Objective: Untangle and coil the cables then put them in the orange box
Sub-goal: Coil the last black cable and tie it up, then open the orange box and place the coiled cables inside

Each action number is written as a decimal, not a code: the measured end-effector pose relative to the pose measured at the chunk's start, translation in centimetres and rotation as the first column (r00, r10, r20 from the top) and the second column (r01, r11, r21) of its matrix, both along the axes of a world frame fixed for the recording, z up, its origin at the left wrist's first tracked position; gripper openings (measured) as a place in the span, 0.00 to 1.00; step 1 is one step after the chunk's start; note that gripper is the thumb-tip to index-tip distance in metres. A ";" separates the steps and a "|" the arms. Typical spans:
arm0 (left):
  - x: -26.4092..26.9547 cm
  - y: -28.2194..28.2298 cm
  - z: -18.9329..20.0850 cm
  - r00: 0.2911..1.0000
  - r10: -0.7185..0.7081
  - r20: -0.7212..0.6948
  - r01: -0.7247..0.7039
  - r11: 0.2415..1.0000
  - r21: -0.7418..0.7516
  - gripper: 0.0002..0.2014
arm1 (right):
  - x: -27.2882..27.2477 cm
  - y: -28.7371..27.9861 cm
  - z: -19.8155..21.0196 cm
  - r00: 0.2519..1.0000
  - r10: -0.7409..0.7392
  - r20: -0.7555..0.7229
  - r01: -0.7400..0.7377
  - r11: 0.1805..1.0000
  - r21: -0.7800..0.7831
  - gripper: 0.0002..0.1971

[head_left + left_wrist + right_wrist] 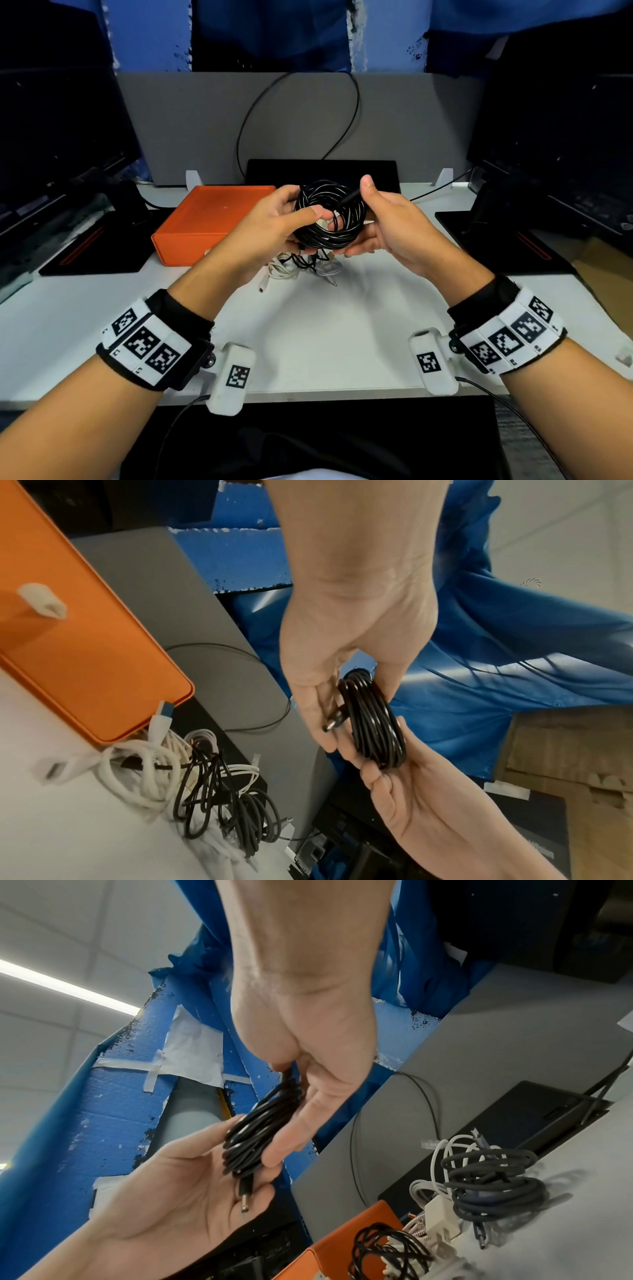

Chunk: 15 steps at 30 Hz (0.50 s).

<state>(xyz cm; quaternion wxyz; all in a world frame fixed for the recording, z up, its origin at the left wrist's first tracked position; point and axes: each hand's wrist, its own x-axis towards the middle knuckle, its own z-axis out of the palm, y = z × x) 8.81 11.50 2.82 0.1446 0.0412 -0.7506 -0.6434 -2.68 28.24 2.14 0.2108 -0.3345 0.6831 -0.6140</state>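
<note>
A black cable coil [329, 219] is held up over the desk between both hands. My left hand [301, 205] grips its left side, thumb across the front and fingers behind. My right hand [363, 219] holds the right side, thumb on top near a black plug end [349, 198] and fingers underneath. In the left wrist view the coil [373, 723] is seen edge-on, with a barrel plug [334, 722] sticking out. The orange box [205, 222] stands on the desk to the left, its top looking closed. Beneath the hands lies a tangle of white and black cables [301, 267].
Dark monitors [51, 137] and their flat bases flank the white desk [325, 342] on both sides. A grey partition [205, 120] with a thin black wire looping over it stands behind. A black pad [322, 171] lies at the back centre.
</note>
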 end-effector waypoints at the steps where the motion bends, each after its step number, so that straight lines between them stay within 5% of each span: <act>1: 0.0 0.1 0.0 1.000 0.010 0.006 -0.010 1.000 0.000 0.16 | 0.0 0.0 0.0 1.000 -0.001 0.010 0.001 1.000 -0.002 0.30; 3: -0.1 0.3 -0.1 0.999 0.037 0.020 -0.037 0.999 0.002 0.17 | -0.2 0.1 -0.1 0.998 0.054 0.011 -0.054 0.999 -0.007 0.30; 8: -0.1 0.2 0.0 0.998 -0.036 0.044 0.037 0.999 -0.028 0.17 | -0.9 0.4 -0.6 0.989 0.080 -0.124 -0.083 0.996 -0.015 0.10; 15: 0.3 -2.7 0.7 0.989 0.028 0.147 0.034 0.916 -0.400 0.16 | -6.0 3.3 0.8 1.000 0.016 0.010 -0.017 0.995 0.098 0.15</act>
